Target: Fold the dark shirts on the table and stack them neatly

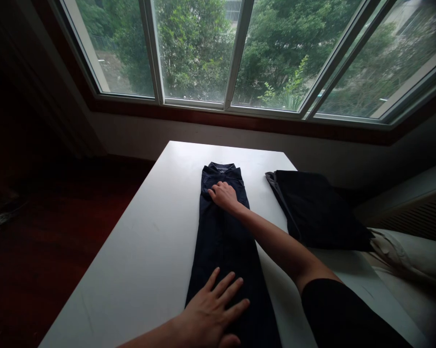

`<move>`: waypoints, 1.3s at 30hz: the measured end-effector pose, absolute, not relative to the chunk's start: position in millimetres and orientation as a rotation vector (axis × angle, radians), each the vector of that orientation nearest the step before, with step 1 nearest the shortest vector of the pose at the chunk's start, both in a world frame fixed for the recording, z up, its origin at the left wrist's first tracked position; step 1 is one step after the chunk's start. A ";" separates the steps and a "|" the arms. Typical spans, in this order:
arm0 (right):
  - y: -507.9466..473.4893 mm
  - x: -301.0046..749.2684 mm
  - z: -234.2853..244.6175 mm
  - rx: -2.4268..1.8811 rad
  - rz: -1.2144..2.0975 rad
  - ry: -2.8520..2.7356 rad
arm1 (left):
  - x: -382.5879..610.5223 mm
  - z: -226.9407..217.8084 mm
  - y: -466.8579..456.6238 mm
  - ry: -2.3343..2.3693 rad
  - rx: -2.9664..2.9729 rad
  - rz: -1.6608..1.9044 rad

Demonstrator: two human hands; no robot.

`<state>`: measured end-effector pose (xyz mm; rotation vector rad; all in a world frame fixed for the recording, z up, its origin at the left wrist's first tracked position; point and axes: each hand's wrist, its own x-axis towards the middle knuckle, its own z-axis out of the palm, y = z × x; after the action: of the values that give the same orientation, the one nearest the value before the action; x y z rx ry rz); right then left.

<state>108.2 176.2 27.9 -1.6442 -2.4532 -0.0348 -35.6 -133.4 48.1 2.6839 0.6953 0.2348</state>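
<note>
A dark navy shirt (pixel 223 232), folded into a long narrow strip, lies along the white table with its collar (pixel 222 167) at the far end. My left hand (pixel 214 309) rests flat on the near part of the shirt, fingers spread, holding nothing. Farther up, just below the collar, my right hand (pixel 224 195) is on the cloth with its fingers bent and close together. The fingertips of that hand are partly hidden, but they appear closed on the fabric. The shirt's near end runs out of view at the bottom.
Another folded dark garment (pixel 315 208) lies at the right edge of the white table (pixel 141 241). Pale fabric (pixel 402 251) is beside it on the right. Beyond the table are a wall and a wide window (pixel 196 58). Dark reddish floor (pixel 65 232) shows at left.
</note>
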 end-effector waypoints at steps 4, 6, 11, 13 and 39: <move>205.1 107.6 13.5 -1.703 0.035 -2.379 | -35.6 46.5 -132.9 0.689 2.679 0.235; 219.6 110.4 3.7 -1.749 0.145 -2.434 | -35.3 44.7 -132.4 0.690 2.684 0.228; 238.8 116.8 -6.3 -1.679 0.260 -2.547 | -33.2 36.7 -134.7 0.689 2.681 0.222; 235.2 116.8 -4.4 -1.656 0.213 -2.529 | -32.4 35.2 -137.1 0.714 2.665 0.222; -187.4 290.6 9.1 -1.336 0.233 -2.493 | -10.2 44.4 -217.8 0.244 2.626 0.185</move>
<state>290.6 -187.4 9.1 -1.3356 -2.4931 0.2327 -10.2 -217.8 44.4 2.6257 0.2437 0.1854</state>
